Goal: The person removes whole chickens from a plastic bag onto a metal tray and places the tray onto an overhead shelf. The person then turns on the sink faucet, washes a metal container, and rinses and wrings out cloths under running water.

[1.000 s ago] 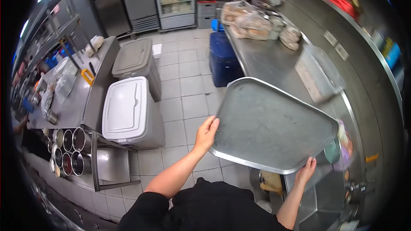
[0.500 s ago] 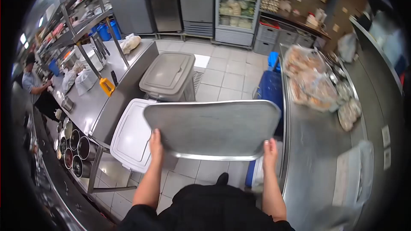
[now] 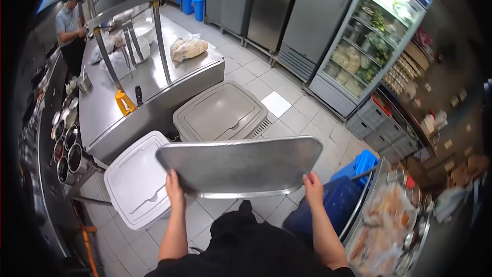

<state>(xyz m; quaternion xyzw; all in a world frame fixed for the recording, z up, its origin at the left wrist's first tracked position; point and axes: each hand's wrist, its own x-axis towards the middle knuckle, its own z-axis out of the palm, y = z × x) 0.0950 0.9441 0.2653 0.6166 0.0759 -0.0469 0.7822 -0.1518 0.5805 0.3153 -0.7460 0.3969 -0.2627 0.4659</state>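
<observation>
A wide metal tray (image 3: 238,166) with rounded corners and a raised rim is held out in front of my body, its flat face tilted toward me. My left hand (image 3: 175,187) grips its lower left edge, thumb on the near side. At the lower right corner, my right hand (image 3: 312,187) has hold of the rim in the same way. The fingers behind the tray are hidden. Nothing lies on the tray. Just beyond its left end is a white lidded bin (image 3: 136,179), and behind it a grey-beige lidded bin (image 3: 221,110).
A steel table (image 3: 189,74) stands left, with a bagged item (image 3: 188,47), a yellow-handled tool (image 3: 124,102) and knives. A co-worker (image 3: 70,31) stands beyond it. On the right are a blue bin (image 3: 328,205), a counter with bagged food (image 3: 384,220) and a glass-door fridge (image 3: 361,41).
My view has turned left, bringing the steel table and co-worker closer to the middle. The tray stays between both hands, shifted slightly left and lower in view.
</observation>
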